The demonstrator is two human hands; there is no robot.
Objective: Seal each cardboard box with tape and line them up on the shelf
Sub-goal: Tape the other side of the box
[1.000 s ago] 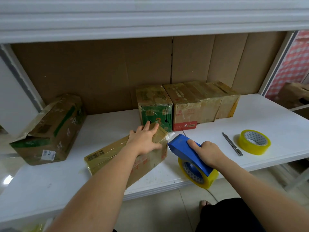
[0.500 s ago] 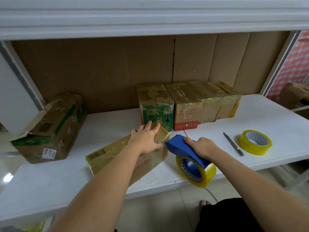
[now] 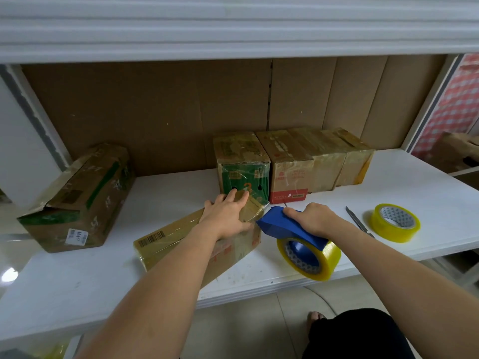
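Left hand (image 3: 228, 216) presses flat on the long box (image 3: 181, 242) lying at the shelf (image 3: 77, 286) front while the right hand (image 3: 313, 218) grips the blue tape dispenser (image 3: 293, 229) at its end, so pull taut and tear cleanly.

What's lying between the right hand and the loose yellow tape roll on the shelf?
In the head view, a utility knife lies on the white shelf between the right hand and the loose tape roll, touching neither.
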